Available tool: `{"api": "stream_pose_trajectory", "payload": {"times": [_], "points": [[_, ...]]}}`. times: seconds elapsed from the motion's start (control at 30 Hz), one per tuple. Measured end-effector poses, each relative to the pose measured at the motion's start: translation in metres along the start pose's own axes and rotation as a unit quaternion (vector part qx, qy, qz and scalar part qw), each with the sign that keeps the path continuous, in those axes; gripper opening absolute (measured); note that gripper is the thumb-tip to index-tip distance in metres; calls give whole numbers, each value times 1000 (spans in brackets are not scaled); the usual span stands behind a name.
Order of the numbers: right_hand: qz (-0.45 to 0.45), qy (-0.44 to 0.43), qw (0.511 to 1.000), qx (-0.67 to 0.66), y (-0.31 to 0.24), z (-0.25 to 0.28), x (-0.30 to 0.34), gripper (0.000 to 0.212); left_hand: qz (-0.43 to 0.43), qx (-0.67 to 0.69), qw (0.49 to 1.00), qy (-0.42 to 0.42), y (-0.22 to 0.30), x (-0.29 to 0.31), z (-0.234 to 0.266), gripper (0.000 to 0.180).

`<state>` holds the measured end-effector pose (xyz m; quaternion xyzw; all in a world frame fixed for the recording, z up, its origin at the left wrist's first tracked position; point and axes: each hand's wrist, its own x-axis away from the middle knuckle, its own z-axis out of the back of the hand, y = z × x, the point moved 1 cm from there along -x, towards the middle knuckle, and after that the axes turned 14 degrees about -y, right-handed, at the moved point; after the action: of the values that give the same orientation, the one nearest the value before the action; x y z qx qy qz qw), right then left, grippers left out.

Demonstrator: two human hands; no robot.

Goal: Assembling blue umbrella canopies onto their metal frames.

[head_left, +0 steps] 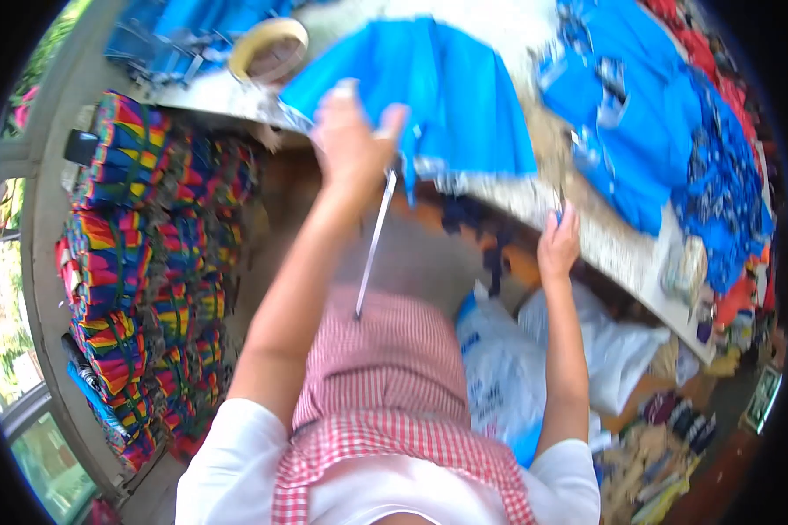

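A blue umbrella canopy [438,83] is spread on the table in front of me, its hem hanging at the near edge. From under it a thin metal shaft [376,245] slants down toward my lap. My left hand [350,144], smeared by motion, is at the canopy's left side with thumb and fingers apart; I see nothing in it. By the table's edge, right of the canopy, my right hand [559,245] is closed, fingers pressed together. Something small and dark shows at its fingertips, too blurred to name.
A tape roll [270,51] lies at the back left. Rainbow-coloured folded bundles [123,254] are stacked at the left. More blue fabric [643,114] covers the table's right part. White plastic bags [503,367] stand below the worn white table edge [626,258].
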<state>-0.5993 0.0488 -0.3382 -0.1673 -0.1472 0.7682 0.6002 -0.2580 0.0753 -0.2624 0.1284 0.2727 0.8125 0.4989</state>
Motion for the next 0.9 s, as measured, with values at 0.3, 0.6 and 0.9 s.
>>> {"api": "stream_pose_trajectory", "payload": {"times": [0.3, 0.6, 0.9], "points": [[19, 19, 983, 184, -5, -29, -45, 37, 35, 145, 978, -144, 11, -85, -90, 63], [-4, 62, 981, 181, -9, -15, -56, 36, -417, 324, 811, 254, 191, -171, 92, 50], [-56, 16, 981, 186, -11, -8, -62, 38, -376, 13, 875, 305, 62, -348, 75, 19]]}}
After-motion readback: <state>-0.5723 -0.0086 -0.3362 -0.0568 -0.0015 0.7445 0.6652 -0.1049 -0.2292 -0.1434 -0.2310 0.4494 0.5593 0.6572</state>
